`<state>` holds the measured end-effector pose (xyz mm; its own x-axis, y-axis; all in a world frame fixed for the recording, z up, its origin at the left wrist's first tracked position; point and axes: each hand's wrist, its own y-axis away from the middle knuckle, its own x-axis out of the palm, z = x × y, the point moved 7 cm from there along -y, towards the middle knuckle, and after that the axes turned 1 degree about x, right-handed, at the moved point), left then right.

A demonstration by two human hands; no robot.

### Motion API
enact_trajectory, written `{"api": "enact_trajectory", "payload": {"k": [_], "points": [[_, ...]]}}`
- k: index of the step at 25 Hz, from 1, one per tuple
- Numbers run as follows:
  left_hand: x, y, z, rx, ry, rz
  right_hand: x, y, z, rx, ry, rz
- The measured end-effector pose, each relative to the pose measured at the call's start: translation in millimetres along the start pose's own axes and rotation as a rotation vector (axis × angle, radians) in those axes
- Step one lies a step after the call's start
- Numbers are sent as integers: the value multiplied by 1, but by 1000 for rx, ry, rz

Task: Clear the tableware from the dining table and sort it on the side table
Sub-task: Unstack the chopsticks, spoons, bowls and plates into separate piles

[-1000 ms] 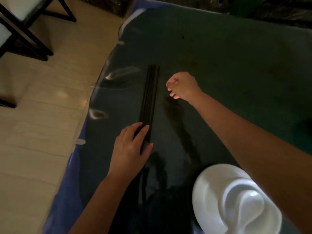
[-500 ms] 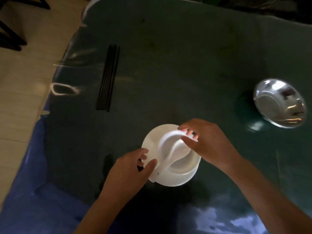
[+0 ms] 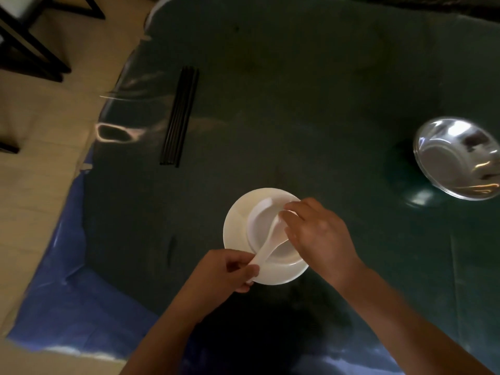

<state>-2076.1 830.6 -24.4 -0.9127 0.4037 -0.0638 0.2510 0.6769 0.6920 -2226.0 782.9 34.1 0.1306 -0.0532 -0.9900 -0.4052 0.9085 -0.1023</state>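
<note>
left hand (image 3: pixel 224 269) pinched shut on handle end of white spoon (image 3: pixel 270 243), glossy plastic-looking, scoop resting in white bowl (image 3: pixel 261 226). right hand (image 3: pixel 319 234) curled over bowl's right rim, fingertips touching, grip unclear tbh. bowl sits on round white plate (image 3: pixel 238 215). black chopsticks (image 3: pixel 180 116) bundled well up-left of hands, shiny steel bowl (image 3: pixel 460 158) far right.

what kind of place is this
Probably a home or small eatery's dining area: a table under a glossy dark cover, set with black chopsticks, a white bowl on a plate, and chair legs on tiled floor.
</note>
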Motion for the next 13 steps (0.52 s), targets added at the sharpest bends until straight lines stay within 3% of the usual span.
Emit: {"api": "enact_trajectory", "payload": {"k": [3,7,9,13], "points": [[-1,8,1,0,177,-56,-8,2,-9,118,-147,-95],[-12,14,-9,59,356,-151,2,-18,-42,550,-817,36],[-22,8,-26,126,391,-187,7,-45,-51,664,-1066,72],[-56,-32,-63,204,406,-297,16,-132,-61,648,-1055,111]]}}
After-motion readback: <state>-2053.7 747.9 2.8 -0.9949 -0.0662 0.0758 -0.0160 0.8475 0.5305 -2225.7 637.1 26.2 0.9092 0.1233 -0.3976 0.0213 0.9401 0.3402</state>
